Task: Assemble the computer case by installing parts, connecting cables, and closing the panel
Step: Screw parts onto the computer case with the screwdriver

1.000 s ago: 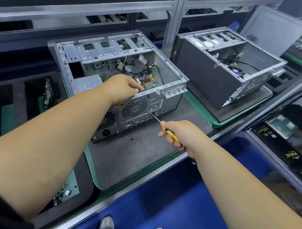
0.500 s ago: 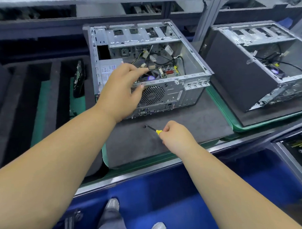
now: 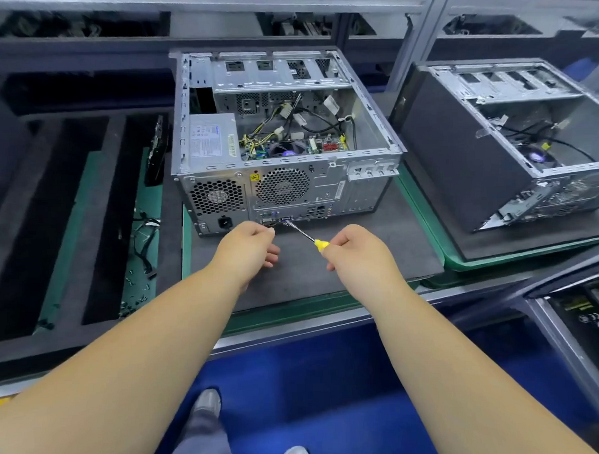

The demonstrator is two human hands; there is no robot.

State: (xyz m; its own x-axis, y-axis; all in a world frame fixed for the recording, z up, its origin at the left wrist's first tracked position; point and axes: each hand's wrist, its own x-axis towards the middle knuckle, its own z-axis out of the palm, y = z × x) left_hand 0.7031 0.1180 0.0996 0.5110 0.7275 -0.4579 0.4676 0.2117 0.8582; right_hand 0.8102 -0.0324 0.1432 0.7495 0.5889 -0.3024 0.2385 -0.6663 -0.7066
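Both hands sit just before the open computer case (image 3: 281,139) on the tabletop (image 3: 360,252): my right hand (image 3: 355,250) grips the screwdriver (image 3: 303,235), its shaft slanting up-left toward the rear ports, where my nearer left hand (image 3: 249,245) seemingly pinches something too small to tell.

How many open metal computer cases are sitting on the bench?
2. One silver steel computer case sits straight ahead on the grey mat, just beyond both hands. A second open case with a dark side panel stands tilted on the neighbouring mat to the right. Others may sit beyond view.
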